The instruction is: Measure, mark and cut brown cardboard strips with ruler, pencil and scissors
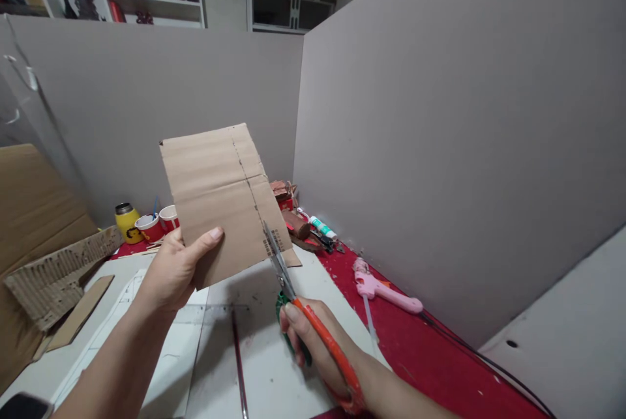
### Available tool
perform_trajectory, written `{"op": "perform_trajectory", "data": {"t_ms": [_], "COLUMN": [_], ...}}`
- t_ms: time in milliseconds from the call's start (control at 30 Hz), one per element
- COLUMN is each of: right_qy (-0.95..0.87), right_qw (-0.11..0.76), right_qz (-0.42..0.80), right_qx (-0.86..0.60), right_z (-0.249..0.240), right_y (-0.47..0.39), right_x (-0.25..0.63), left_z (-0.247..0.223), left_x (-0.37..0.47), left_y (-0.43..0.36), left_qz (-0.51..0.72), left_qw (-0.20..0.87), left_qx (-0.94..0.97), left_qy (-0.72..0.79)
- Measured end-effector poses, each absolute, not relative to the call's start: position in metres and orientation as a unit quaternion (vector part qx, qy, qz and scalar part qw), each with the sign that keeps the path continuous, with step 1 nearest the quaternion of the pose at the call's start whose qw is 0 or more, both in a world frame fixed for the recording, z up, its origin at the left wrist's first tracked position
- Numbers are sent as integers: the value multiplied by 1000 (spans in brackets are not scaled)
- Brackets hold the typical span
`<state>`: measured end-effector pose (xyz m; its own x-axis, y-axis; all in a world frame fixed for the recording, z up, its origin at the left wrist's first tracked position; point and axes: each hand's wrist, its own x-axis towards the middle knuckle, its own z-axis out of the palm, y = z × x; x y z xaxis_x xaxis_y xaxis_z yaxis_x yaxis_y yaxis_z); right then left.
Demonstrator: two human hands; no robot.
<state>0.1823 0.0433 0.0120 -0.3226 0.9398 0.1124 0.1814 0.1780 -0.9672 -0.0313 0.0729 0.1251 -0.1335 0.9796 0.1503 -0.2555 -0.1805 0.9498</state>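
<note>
A flat piece of cardboard (215, 197) is held up over the table by my left hand (176, 262), its thumb on the near face and the fingers behind. A dark marked line runs down the cardboard near its right side, and a horizontal crease crosses it. My right hand (313, 334) grips scissors (325, 334) with orange and dark handles. The scissor blades lie at the lower right part of the cardboard, along the marked line, with the cut strip bent slightly to the right. The fingers inside the handles are partly hidden.
A pink glue gun (386, 292) with a cord lies on red cloth (430, 354) at right. Left stand cardboard scraps (63, 269), a yellow bottle (128, 223) and paper cups (150, 227). Paper (171, 347) and a clear ruler (210, 313) lie on the table. Grey partitions (440, 113) enclose it.
</note>
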Motion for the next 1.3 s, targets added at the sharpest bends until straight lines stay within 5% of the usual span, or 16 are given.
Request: {"op": "perform_trajectory", "data": {"t_ms": [1300], "right_qy": [-623], "right_qw": [375], "right_qz": [534], "right_qx": [-432], "right_z": [24], "right_y": [38], "right_x": [183], "left_z": [125], "left_x": [-27], "left_y": [73], "left_qz": [627], "left_qw": [497], "left_qx": [431], "left_qy": [418]}}
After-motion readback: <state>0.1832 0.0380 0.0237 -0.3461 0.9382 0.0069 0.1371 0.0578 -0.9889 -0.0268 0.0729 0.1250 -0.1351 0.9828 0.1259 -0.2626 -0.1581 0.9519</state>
